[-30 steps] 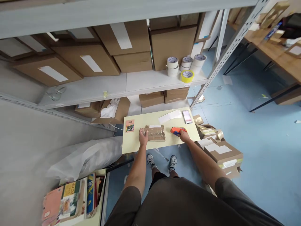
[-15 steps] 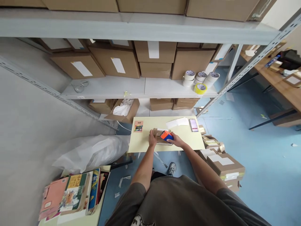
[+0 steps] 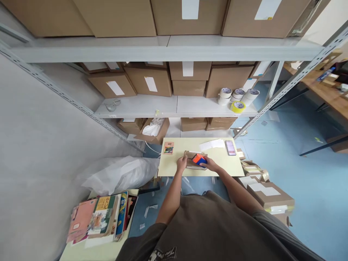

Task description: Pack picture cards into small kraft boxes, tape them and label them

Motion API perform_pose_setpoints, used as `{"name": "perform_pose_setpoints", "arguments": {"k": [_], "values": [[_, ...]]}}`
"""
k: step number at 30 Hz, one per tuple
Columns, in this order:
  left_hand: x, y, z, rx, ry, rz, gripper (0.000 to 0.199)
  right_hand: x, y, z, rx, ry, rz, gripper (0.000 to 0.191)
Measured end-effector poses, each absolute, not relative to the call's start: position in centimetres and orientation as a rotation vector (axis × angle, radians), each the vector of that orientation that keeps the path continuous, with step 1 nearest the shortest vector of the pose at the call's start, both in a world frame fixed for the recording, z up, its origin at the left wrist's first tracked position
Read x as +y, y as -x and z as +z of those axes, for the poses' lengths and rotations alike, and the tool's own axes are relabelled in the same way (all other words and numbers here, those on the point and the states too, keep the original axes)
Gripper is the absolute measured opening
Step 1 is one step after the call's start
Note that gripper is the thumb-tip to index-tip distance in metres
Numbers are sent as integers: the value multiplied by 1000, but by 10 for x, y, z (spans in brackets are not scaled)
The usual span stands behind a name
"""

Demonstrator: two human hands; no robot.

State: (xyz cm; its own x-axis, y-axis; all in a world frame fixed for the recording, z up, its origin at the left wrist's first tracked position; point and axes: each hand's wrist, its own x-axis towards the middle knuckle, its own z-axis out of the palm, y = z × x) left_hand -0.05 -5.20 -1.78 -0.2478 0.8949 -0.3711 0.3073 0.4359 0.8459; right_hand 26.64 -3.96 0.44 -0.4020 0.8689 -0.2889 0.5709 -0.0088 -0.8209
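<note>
Orange-and-blue tool (image 3: pixel 199 160) moved from right of the cardboard package (image 3: pixel 190 163) to over it within the last second; contact unclear. Right hand (image 3: pixel 210 164) wraps the tool, left hand (image 3: pixel 181 163) grips package's left end. Package sits mid-length, near surface's (image 3: pixel 227 167) front edge.

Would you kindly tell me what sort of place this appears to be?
It looks like a storage or packing room: cardboard boxes line the metal shelving, tape rolls sit on one shelf, and a cardboard package lies on the table.
</note>
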Motion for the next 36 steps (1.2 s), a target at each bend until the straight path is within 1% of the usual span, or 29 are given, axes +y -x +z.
{"name": "perform_pose_setpoints", "arguments": {"k": [3,5,7,10,14,18,24,27,31,36], "values": [[-48,-14,-11,1536,-676,692,65,-42,-268,-1,-1961,1466,1370,62],[-41,-23,-7,1413,-452,683,68,-43,-269,-2,-1960,1442,1372,61],[-32,-29,-2,1302,-332,760,63,-42,-270,0,-1965,1420,1366,58],[-23,-30,7,1159,-321,966,53,-41,-270,6,-1990,1408,1346,56],[-20,-24,18,1101,-426,1153,48,-39,-269,15,-1992,1408,1330,56],[-22,-19,22,1109,-413,1378,45,-38,-272,18,-1974,1387,1365,54],[-24,-17,31,1211,-506,1381,41,-37,-275,24,-1995,1402,1351,55],[-28,-20,36,1317,-556,1464,36,-34,-272,34,-2035,1465,1279,52],[-33,-23,38,1340,-490,1605,34,-29,-268,48,-2053,1577,1169,50],[-37,-26,32,1391,-349,1623,29,-28,-265,56,-2068,1651,1146,48]]}}
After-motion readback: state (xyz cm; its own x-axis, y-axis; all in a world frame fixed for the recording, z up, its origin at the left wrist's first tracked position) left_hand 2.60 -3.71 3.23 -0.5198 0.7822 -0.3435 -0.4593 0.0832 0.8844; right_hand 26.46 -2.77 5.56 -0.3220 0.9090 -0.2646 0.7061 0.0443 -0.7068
